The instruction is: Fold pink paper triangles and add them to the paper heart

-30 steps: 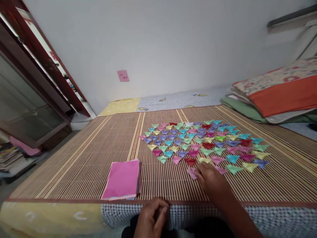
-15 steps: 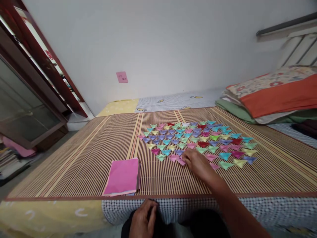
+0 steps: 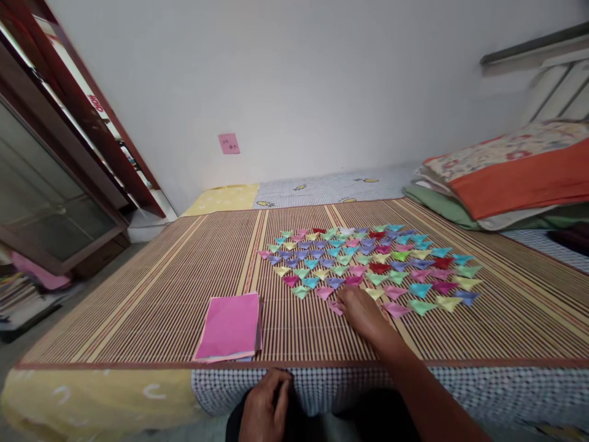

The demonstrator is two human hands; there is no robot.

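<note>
Pinching one pink folded paper [image 3: 335, 308]: right fingers [image 3: 345, 296]; left fingers [image 3: 278, 378] together; one paper stack [image 3: 230, 325].

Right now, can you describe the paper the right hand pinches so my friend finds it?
On the striped mat, find the rows of small folded papers. At their near edge is the person's right hand. The pink folded paper is the one it pinches and partly covers; the pink neighbour just beyond lies clear of the fingers.

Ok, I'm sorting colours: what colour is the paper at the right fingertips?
The paper is pink; the head view shows it best.
</note>
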